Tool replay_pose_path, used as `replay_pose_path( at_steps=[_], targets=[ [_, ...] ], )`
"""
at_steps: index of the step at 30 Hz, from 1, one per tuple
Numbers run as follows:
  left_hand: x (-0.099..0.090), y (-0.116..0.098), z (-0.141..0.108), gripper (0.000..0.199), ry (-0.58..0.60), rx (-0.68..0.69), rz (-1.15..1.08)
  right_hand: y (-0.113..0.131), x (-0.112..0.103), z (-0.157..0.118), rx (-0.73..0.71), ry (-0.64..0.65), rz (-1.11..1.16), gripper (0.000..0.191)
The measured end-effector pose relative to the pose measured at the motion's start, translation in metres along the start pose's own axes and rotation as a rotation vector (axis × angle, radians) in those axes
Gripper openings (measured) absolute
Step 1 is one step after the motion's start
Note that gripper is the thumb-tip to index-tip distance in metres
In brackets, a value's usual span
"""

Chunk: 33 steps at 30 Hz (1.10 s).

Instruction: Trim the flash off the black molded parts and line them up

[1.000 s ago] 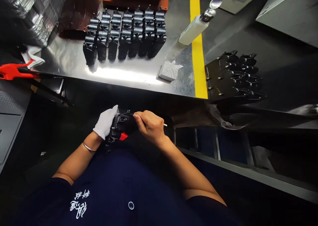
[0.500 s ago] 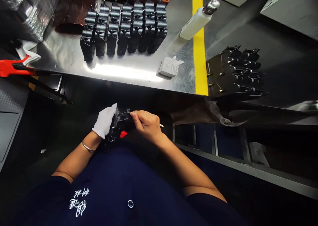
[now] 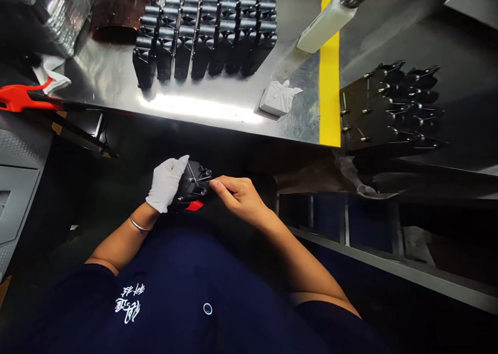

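Reflective metal bench across the top, lobed black part left of the frame's centre.
The left hand, in white knit, grips the part's edge; the bare right hand pinches a slim stick, mostly hidden.

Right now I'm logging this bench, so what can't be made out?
Head view, thin tool: mostly hidden by the right hand.
Head view, black part: partly hidden by the gloved left hand.
Head view, brown roll: top cut off by the upper edge.
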<state>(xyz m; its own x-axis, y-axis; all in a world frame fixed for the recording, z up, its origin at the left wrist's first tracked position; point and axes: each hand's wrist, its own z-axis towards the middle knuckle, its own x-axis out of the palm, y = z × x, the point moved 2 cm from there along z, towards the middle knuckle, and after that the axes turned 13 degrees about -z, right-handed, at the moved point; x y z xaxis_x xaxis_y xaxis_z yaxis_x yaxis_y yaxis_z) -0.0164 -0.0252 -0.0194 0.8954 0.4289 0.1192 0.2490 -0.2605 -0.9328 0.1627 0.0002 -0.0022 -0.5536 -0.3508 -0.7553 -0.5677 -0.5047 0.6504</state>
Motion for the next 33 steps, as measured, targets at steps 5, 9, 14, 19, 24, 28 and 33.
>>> replay_pose_path(
  at_steps=[5, 9, 14, 19, 24, 28, 33],
  targets=[
    [0.003, -0.001, -0.004, 0.046, 0.006, 0.040, 0.001, -0.005, -0.002, -0.003, 0.029, 0.232, 0.190, 0.052],
    [0.007, -0.004, -0.005, 0.041, 0.015, 0.098, -0.013, -0.009, -0.001, -0.006, -0.135, 0.326, 0.483, 0.058],
    [0.007, -0.005, -0.003, 0.042, -0.015, 0.091, 0.004, -0.008, 0.002, -0.004, -0.223, -0.145, -0.026, 0.052],
    [0.005, 0.000, -0.003, 0.041, -0.018, 0.099, 0.020, -0.005, 0.007, -0.002, -0.270, -0.094, -0.279, 0.058],
    [0.004, 0.002, -0.002, 0.046, -0.006, 0.096, 0.026, -0.009, 0.005, -0.001, -0.283, -0.112, -0.291, 0.057],
    [0.002, 0.008, 0.005, 0.050, -0.117, 0.076, -0.005, -0.008, 0.023, -0.003, -0.169, -0.205, -0.133, 0.044],
    [0.017, 0.030, 0.011, 0.050, -0.194, -0.160, -0.435, -0.016, 0.060, -0.012, 0.235, -0.076, -0.028, 0.059]
  ],
)
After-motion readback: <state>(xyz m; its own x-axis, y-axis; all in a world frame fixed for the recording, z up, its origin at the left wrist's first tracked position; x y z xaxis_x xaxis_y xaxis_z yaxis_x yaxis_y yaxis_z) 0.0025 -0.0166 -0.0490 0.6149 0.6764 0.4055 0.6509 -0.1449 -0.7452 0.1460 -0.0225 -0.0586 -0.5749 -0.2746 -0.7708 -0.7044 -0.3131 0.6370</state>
